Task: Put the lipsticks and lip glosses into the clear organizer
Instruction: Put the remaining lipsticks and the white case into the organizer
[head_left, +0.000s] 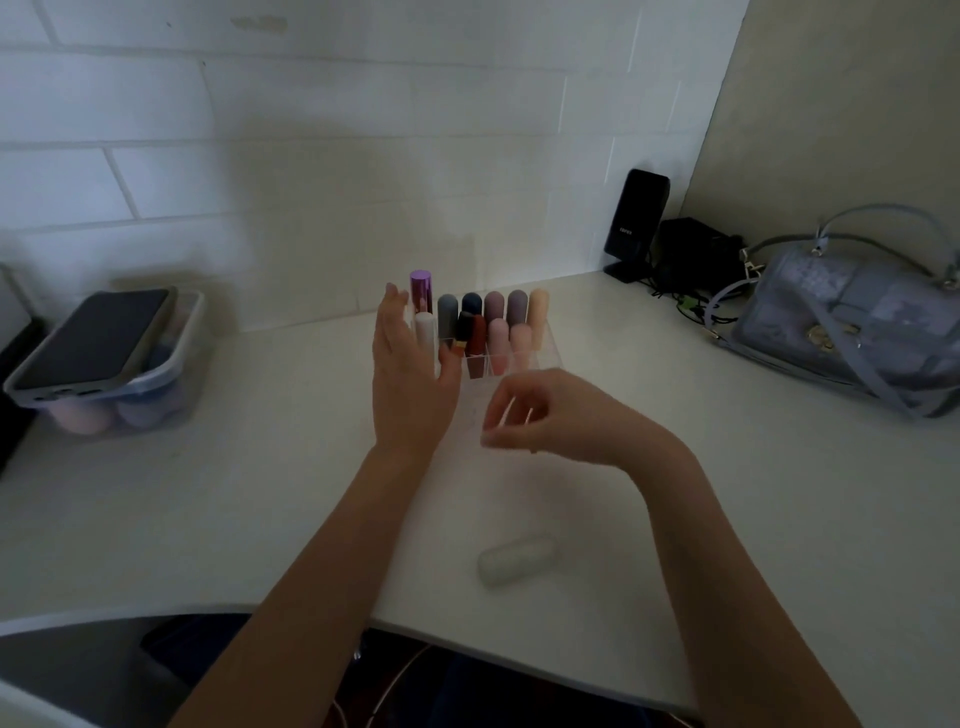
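Observation:
The clear organizer (540, 358) stands on the white table with several lipsticks upright in it: a purple metallic one (421, 288), a white one (425, 332), grey, dark blue, mauve, peach, red and pink ones. My left hand (410, 384) is flat and open against the organizer's left side, thumb near a black-and-red lipstick (464, 332). Just in front of the organizer hovers my right hand (540, 413), fingers loosely curled and holding nothing. A pale translucent lipstick (517, 561) lies on its side on the table nearer to me.
A clear box (171, 384) of makeup sponges with a phone (93, 343) on top sits at the left. A black speaker (634, 223) and cables stand at the back right. A grey handbag (852, 322) lies at the right. The table's front edge runs just below the lying lipstick.

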